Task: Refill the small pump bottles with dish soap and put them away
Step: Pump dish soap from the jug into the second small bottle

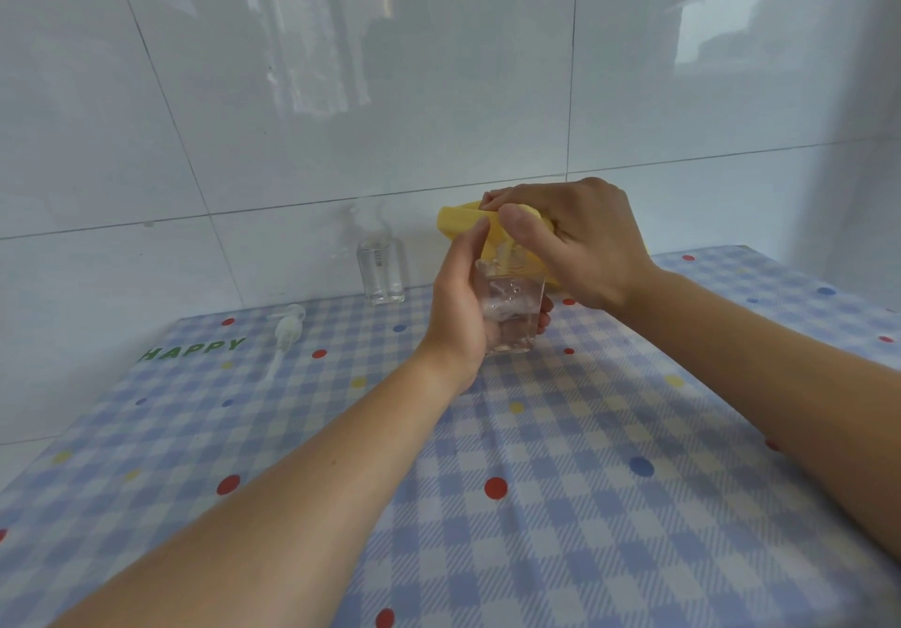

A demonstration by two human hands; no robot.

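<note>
1. Gripping the small clear bottle (512, 315) in the left hand (456, 296), fingers curling round its far side and thumb reaching up along the near edge.
2. Keeping that bottle upright over the far middle of the checked tablecloth (585, 481); cannot tell whether its base is touching the cloth.
3. Clutching the yellow soap container (460, 225) in the right hand (580, 242), thumb and fingers wrapping tightly round it.
4. Tipping the yellow soap container downward, with its mouth sitting right over the open neck of the small clear bottle.
5. Showing clear liquid and bubbles inside the small clear bottle, filling part of it.
6. Standing upright at the back, against the tiled wall (341, 91) and just left of the hands: a second clear bottle (381, 271), holding clear liquid.
7. Lying on its side on the tablecloth, further left: a white pump head (288, 327), its tube pointing toward the near edge.
8. Sitting beside the pump head, at the cloth's left edge: green HAPPY lettering (192, 349).
</note>
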